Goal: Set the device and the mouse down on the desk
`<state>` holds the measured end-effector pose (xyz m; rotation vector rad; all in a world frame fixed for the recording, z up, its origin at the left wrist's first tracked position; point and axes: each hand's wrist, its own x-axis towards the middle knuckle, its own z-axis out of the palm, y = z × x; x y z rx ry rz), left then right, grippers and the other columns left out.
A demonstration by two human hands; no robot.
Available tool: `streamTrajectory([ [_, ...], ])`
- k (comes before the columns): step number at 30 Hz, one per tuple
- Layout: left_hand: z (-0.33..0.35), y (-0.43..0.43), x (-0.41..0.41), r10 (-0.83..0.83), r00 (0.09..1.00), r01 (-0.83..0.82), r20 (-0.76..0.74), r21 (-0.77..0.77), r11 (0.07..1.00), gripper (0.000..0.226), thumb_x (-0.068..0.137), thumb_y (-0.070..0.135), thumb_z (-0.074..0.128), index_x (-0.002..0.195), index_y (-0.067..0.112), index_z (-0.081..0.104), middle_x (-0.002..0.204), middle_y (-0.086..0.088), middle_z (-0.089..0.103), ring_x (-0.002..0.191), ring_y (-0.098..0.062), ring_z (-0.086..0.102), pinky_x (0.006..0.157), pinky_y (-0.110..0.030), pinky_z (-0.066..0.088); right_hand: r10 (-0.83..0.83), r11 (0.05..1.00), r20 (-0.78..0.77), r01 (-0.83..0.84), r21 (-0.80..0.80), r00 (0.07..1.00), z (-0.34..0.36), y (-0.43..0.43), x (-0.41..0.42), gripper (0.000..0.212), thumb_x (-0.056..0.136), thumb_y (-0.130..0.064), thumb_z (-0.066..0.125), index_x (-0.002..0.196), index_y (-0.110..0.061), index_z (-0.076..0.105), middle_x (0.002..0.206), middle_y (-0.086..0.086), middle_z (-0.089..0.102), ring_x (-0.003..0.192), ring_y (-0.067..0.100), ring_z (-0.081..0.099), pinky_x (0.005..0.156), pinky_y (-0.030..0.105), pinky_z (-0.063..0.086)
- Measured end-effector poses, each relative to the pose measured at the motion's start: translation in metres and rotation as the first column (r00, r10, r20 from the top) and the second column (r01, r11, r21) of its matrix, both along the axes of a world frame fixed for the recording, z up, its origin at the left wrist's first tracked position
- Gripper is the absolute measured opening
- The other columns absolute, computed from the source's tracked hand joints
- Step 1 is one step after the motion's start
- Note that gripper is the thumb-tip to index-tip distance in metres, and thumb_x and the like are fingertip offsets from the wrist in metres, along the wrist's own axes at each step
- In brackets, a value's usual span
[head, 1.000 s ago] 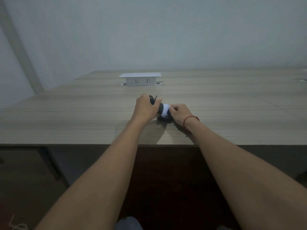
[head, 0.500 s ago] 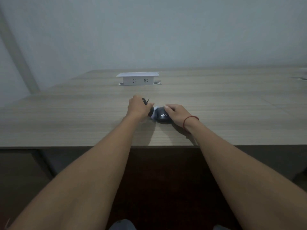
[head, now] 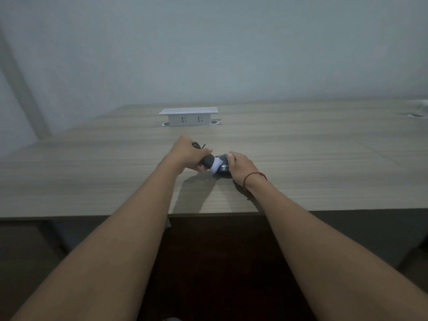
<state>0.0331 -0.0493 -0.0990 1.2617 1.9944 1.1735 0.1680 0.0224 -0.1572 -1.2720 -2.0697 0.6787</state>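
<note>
The left hand (head: 185, 154) is closing its grip around a dark handle (head: 207, 161), fingers curled fully about it, and most of that handle is lying hidden inside the fist; only its lower end and a small dark tip with a loop, poking out beyond the knuckles, are showing. A white head (head: 217, 168) on the handle's lower end is pressing against a dark rounded object (head: 223, 170) sitting on the table (head: 324, 163). The right hand (head: 240, 165) is resting over that object, fingers bent down upon its top and far side, covering much of it (a few white letters are showing on its near face, too cut off to read). How tightly this grip is closing I cannot tell, since the fingertips are lying out of sight behind the object. A red cord (head: 254, 176) is circling the right wrist.

The things are sitting near the middle of the table, back from its near edge, with bare wood stretching wide to either side. Well beyond the hands a white socket box (head: 188, 117) is standing raised from the tabletop. At the far right edge something pale is blurring out of the frame.
</note>
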Motion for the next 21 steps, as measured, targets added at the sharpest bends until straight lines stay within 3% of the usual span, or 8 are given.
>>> streamTrajectory([
  [3,-0.023,-0.001,0.002,0.134,0.991,-0.132,-0.017,0.068,0.989,0.034,0.084,0.023,0.073,0.090,-0.007,0.060,0.093,-0.026,0.067,0.069,-0.041,0.073,0.064,-0.049,0.062,-0.006,1.000,0.001,0.006,-0.008,1.000,-0.001,0.000,-0.001,0.029,0.099,-0.030,0.028,0.086,-0.018,0.051,0.106,0.018,0.063,0.099,0.034,0.058,0.091,0.044,0.044],
  [6,-0.031,0.002,0.002,0.201,0.977,-0.210,0.066,0.196,0.958,0.033,0.083,0.026,0.073,0.081,-0.006,0.064,0.091,-0.028,0.070,0.070,-0.037,0.072,0.061,-0.043,0.062,-0.010,1.000,0.005,0.010,0.011,1.000,-0.001,0.000,-0.001,0.028,0.099,-0.030,0.028,0.086,-0.019,0.051,0.106,0.018,0.063,0.098,0.033,0.057,0.091,0.044,0.044],
  [11,-0.048,-0.004,0.004,0.384,0.888,-0.357,-0.252,0.150,0.922,0.042,0.081,0.047,0.067,0.089,0.006,0.067,0.093,-0.011,0.069,0.087,-0.032,0.066,0.072,-0.035,0.053,-0.026,1.000,-0.017,0.025,-0.006,1.000,-0.002,-0.003,-0.001,0.029,0.099,-0.030,0.026,0.087,-0.017,0.050,0.105,0.018,0.062,0.098,0.034,0.057,0.087,0.039,0.043],
  [13,-0.053,-0.008,0.002,0.435,0.847,-0.409,-0.306,0.150,0.900,0.049,0.075,0.055,0.067,0.086,0.007,0.067,0.091,-0.010,0.068,0.088,-0.033,0.065,0.068,-0.034,0.048,-0.061,0.998,-0.085,0.059,-0.032,0.994,0.000,-0.006,0.003,0.030,0.099,-0.027,0.024,0.089,-0.014,0.050,0.103,0.017,0.058,0.095,0.032,0.054,0.081,0.035,0.038],
  [17,-0.052,-0.014,-0.005,0.454,0.825,-0.441,-0.336,0.119,0.889,0.069,0.067,0.070,0.061,0.095,0.007,0.062,0.099,-0.010,0.064,0.093,-0.032,0.062,0.071,-0.036,0.047,-0.195,0.980,-0.380,0.166,-0.107,0.904,0.006,-0.012,0.013,0.030,0.098,-0.021,0.027,0.085,-0.007,0.050,0.093,0.014,0.053,0.094,0.030,0.052,0.075,0.031,0.030],
  [19,-0.050,-0.017,-0.010,0.410,0.852,-0.385,-0.326,0.140,0.912,0.062,0.072,0.064,0.061,0.102,0.009,0.060,0.107,-0.008,0.062,0.097,-0.029,0.059,0.078,-0.037,0.048,-0.213,0.975,-0.387,0.171,-0.141,0.897,0.006,-0.015,0.012,0.030,0.097,-0.026,0.032,0.102,-0.009,0.057,0.109,0.015,0.058,0.112,0.031,0.053,0.084,0.035,0.037],
  [21,-0.052,-0.024,-0.013,0.222,0.921,-0.170,-0.321,0.181,0.969,0.048,0.079,0.048,0.064,0.113,0.015,0.058,0.117,-0.004,0.059,0.105,-0.022,0.056,0.087,-0.037,0.048,-0.157,0.985,-0.310,0.125,-0.121,0.938,0.002,-0.019,0.010,0.047,0.094,-0.034,0.042,0.136,-0.013,0.046,0.143,0.010,0.047,0.133,0.027,0.041,0.105,0.037,0.033],
])
